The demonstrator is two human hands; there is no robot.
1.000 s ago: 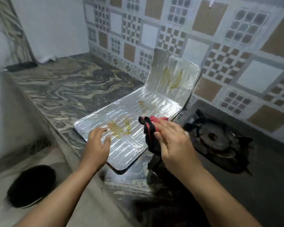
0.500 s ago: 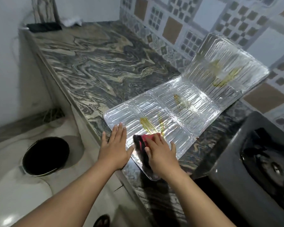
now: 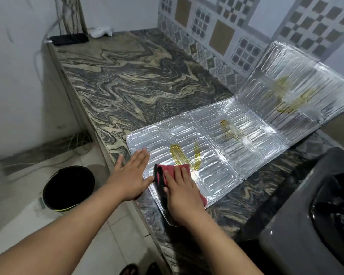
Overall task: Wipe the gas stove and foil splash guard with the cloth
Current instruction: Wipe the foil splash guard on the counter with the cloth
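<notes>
The foil splash guard (image 3: pixel 216 155) lies on the marbled counter, its far panel propped against the tiled wall. Yellow-green grease smears mark the near panel, the middle panel and the upright panel. My right hand (image 3: pixel 184 197) presses a red and black cloth (image 3: pixel 168 171) flat onto the near panel, just below the nearest smear. Beside it, my left hand (image 3: pixel 130 176) lies flat with fingers spread on the foil's near left corner. The black gas stove (image 3: pixel 314 225) sits at the right edge, partly cut off.
A dark bucket (image 3: pixel 68 188) stands on the tiled floor below the counter edge. A black flat object (image 3: pixel 69 39) and a white rag (image 3: pixel 101 31) lie at the counter's far end. The marbled counter (image 3: pixel 137 80) stretches behind the foil.
My right hand carried the cloth from above the stove side down onto the foil's near panel. My left hand flattened onto the foil corner. The view swung left and down.
</notes>
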